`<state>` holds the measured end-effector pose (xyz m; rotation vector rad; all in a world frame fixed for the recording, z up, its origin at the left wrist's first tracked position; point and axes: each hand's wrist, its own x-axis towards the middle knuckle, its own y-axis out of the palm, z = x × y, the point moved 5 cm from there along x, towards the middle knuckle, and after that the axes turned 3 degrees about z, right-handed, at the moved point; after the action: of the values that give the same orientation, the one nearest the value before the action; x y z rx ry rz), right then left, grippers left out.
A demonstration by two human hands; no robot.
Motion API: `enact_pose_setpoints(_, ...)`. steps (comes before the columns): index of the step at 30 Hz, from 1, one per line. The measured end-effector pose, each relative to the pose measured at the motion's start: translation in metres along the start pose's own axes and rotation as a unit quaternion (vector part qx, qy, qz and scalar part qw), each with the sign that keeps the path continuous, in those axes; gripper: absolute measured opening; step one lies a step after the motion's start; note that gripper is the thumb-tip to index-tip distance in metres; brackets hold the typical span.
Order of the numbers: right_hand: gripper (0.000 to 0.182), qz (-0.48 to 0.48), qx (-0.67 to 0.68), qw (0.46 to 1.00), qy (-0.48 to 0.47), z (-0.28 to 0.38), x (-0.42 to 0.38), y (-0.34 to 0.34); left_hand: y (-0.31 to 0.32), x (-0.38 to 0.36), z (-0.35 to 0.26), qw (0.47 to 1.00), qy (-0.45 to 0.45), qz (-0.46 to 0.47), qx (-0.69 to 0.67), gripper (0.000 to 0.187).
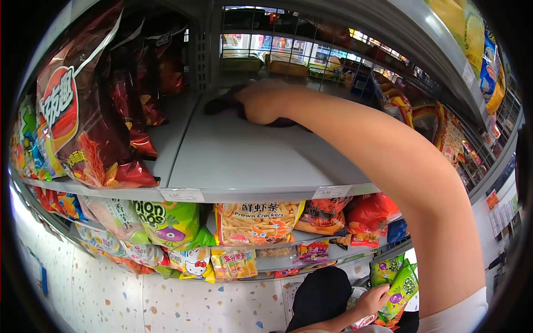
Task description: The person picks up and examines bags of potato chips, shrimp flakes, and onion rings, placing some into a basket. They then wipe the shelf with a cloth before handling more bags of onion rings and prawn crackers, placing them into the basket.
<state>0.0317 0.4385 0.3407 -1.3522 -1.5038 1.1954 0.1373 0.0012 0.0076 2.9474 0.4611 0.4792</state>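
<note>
My right arm reaches across the grey shelf [239, 155], and my right hand [264, 102] is closed on a dark cloth [225, 105] pressed flat to the shelf near its back. The hand is slightly blurred. Low at the right, my left hand [375, 299] has its fingers closed on a green bag of onion rings [402, 291], held close to my body. Another green bag [385, 269] leans just behind it. More packets lie under that hand, partly hidden.
Dark red snack bags [94, 122] stand on the shelf's left side; red and yellow bags [444, 127] are at right. Below hang a prawn crackers bag [258, 222] and other snacks. An upper shelf [438, 44] overhangs my arm. A wire grid [288, 41] backs the shelf.
</note>
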Motion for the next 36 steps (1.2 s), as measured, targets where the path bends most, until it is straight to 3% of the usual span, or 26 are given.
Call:
enact_pose_setpoints(2,0.038,-0.022,0.014,0.998,-0.05,0.013,-0.012,-0.003,-0.004,-0.002,0.0,1.0,0.01,-0.009,0.022,0.013)
enact_pose_setpoints(4,0.043,-0.056,0.028,0.985,-0.162,0.024,-0.028,-0.005,-0.002,-0.001,0.001,0.999,0.021,-0.024,0.037,0.015)
enact_pose_setpoints(5,0.043,-0.054,0.03,0.984,-0.165,0.022,-0.035,-0.004,-0.001,0.002,0.004,0.999,0.02,-0.027,0.036,0.015)
enact_pose_setpoints(7,0.047,-0.101,0.056,0.946,-0.302,0.024,-0.063,-0.006,0.004,0.005,0.015,0.997,-0.018,-0.01,0.074,0.015)
enact_pose_setpoints(11,0.048,-0.077,0.142,0.941,-0.298,-0.018,-0.12,-0.003,0.004,0.008,0.033,0.99,0.01,-0.043,0.131,0.016)
enact_pose_setpoints(15,0.041,-0.034,0.099,0.981,-0.165,-0.096,-0.174,0.017,-0.011,0.005,0.023,0.977,-0.083,-0.037,0.194,0.016)
enact_pose_setpoints(17,0.038,0.022,0.027,0.991,-0.13,-0.136,-0.205,0.021,-0.014,0.005,0.038,0.983,-0.056,-0.044,0.171,0.016)
enact_pose_setpoints(18,0.037,0.011,-0.007,0.997,-0.078,-0.143,-0.228,0.013,-0.016,0.004,0.027,0.985,-0.086,-0.05,0.144,0.017)
enact_pose_setpoints(19,0.035,0.0,-0.043,0.999,-0.025,-0.149,-0.252,-0.003,-0.016,0.006,0.035,0.988,-0.059,-0.065,0.127,0.015)
enact_pose_setpoints(21,0.028,-0.216,-0.077,0.972,-0.039,-0.151,-0.318,-0.042,-0.019,0.009,0.035,0.991,-0.046,-0.076,0.102,0.013)
enact_pose_setpoints(23,0.045,-0.24,-0.027,0.97,0.009,-0.143,-0.404,-0.079,-0.015,0.011,0.019,0.992,0.018,-0.084,0.093,0.012)
enact_pose_setpoints(24,0.038,-0.282,0.026,0.958,0.042,-0.142,-0.448,-0.08,-0.014,0.011,0.017,0.995,-0.042,-0.061,0.068,0.013)
enact_pose_setpoints(25,0.032,-0.327,0.076,0.939,0.076,-0.14,-0.495,-0.076,-0.013,0.012,0.009,0.994,-0.011,-0.062,0.089,0.013)
enact_pose_setpoints(27,0.022,-0.277,0.199,0.924,0.176,-0.149,-0.579,-0.048,-0.01,0.01,-0.015,0.993,-0.039,-0.055,0.096,0.011)
enact_pose_setpoints(29,0.023,-0.314,0.1,0.904,0.273,-0.169,-0.676,0.018,-0.02,0.004,-0.022,0.983,-0.01,-0.08,0.164,0.008)
enact_pose_setpoints(31,0.02,-0.297,0.208,0.851,0.381,-0.171,-0.748,0.085,-0.022,-0.006,-0.039,0.988,-0.016,-0.113,0.108,0.018)
enact_pose_setpoints(33,0.026,-0.338,0.275,0.771,0.464,-0.183,-0.816,0.168,-0.031,-0.015,-0.047,0.986,-0.029,-0.146,0.079,0.009)
enact_pose_setpoints(36,0.027,-0.302,0.41,0.577,0.639,-0.172,-0.873,0.26,-0.026,-0.025,-0.058,0.98,-0.043,-0.191,0.029,0.013)
